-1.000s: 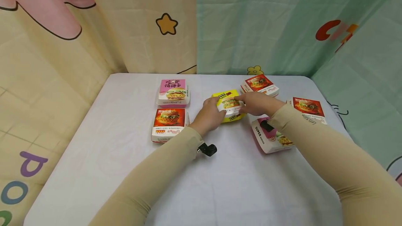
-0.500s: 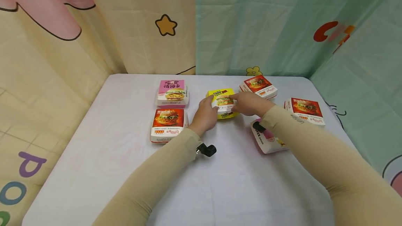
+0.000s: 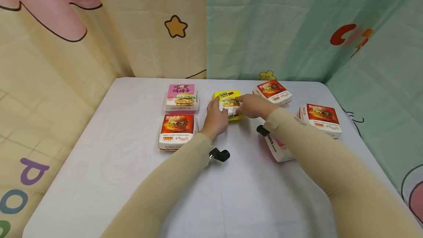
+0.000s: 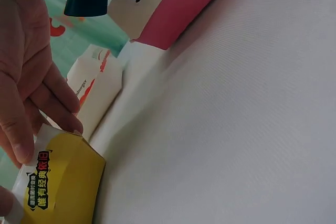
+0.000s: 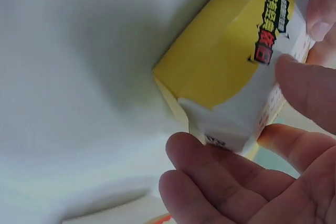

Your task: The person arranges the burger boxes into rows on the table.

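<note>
A yellow and white burger box (image 3: pixel 227 95) with a burger picture on its lid sits between my two hands, toward the back middle of the table. My left hand (image 3: pixel 215 120) holds its left end, thumb at the front face. On the opposite end, my right hand (image 3: pixel 253 105) grips with the thumb in front and the other fingers around the side. In the right wrist view, right fingertips (image 5: pixel 184 153) curl at the end of the yellow box (image 5: pixel 220 61). The left wrist view shows the front of the box (image 4: pixel 68 177) with the right palm (image 4: pixel 23 51) beyond it.
Left of the hands, a pink burger box (image 3: pixel 181 95) stands behind a red one (image 3: pixel 176 131). Two more red boxes (image 3: pixel 272 90) lie at the right. A pink box marked SUPER (image 3: pixel 277 150) is partly hidden under my right forearm. Curtains (image 3: pixel 264 28) hang behind the white table (image 3: pixel 198 194).
Both hands have moved the yellow box leftward and a little toward the back, and it now sits straighter. The other boxes have stayed where they were.
</note>
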Tool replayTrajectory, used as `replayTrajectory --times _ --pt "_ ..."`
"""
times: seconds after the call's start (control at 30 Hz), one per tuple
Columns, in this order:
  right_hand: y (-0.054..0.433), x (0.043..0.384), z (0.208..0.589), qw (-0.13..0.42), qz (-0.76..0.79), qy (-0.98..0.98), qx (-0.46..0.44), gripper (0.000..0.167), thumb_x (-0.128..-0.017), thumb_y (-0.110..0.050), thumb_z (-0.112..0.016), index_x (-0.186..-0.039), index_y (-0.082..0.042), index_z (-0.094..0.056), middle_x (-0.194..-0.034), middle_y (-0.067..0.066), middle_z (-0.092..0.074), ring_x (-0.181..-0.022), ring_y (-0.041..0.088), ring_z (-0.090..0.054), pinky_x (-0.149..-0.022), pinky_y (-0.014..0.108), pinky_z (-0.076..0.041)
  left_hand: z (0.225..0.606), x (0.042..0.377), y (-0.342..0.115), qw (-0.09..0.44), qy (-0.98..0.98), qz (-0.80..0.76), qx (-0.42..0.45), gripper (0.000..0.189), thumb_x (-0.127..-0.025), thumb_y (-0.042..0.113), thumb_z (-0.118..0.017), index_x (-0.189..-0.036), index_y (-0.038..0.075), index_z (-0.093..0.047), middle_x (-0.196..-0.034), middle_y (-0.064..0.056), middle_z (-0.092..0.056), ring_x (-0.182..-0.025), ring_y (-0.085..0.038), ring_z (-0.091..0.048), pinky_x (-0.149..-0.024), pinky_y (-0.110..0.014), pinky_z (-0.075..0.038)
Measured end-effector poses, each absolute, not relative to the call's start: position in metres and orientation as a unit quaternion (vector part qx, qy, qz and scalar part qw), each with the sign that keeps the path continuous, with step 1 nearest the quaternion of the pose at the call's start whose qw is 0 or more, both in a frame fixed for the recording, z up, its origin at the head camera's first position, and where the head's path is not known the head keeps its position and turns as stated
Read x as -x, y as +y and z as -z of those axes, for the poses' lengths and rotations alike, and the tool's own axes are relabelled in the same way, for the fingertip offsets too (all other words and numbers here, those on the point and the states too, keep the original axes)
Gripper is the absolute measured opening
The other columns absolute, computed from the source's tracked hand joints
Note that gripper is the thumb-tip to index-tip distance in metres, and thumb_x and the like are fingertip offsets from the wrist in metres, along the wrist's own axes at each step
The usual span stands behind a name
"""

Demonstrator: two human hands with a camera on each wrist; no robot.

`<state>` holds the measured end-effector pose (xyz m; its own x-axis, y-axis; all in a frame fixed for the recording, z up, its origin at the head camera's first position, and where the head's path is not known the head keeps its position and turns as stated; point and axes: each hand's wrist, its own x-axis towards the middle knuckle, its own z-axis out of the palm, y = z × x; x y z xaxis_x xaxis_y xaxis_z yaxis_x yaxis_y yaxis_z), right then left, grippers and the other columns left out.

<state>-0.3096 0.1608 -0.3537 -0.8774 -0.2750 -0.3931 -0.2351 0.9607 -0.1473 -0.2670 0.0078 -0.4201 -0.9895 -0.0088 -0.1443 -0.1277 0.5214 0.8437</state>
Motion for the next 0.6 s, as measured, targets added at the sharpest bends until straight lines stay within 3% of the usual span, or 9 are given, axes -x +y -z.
replayTrajectory --times 0.6 --pt "0.146 0.322 0.367 0.188 0.157 0.967 0.064 0.07 -0.106 -0.042 -0.061 -0.165 -0.013 -0.036 -0.168 0.018 -0.039 -0.151 0.036 -0.042 -0.128 0.052 -0.031 0.429 0.28 0.008 0.012 0.823 -0.56 0.094 0.06 -0.114 0.031 -0.043 -0.169 0.021 -0.023 -0.177 -0.013 -0.011 -0.163 -0.033 -0.022 -0.13 -0.05 -0.026"
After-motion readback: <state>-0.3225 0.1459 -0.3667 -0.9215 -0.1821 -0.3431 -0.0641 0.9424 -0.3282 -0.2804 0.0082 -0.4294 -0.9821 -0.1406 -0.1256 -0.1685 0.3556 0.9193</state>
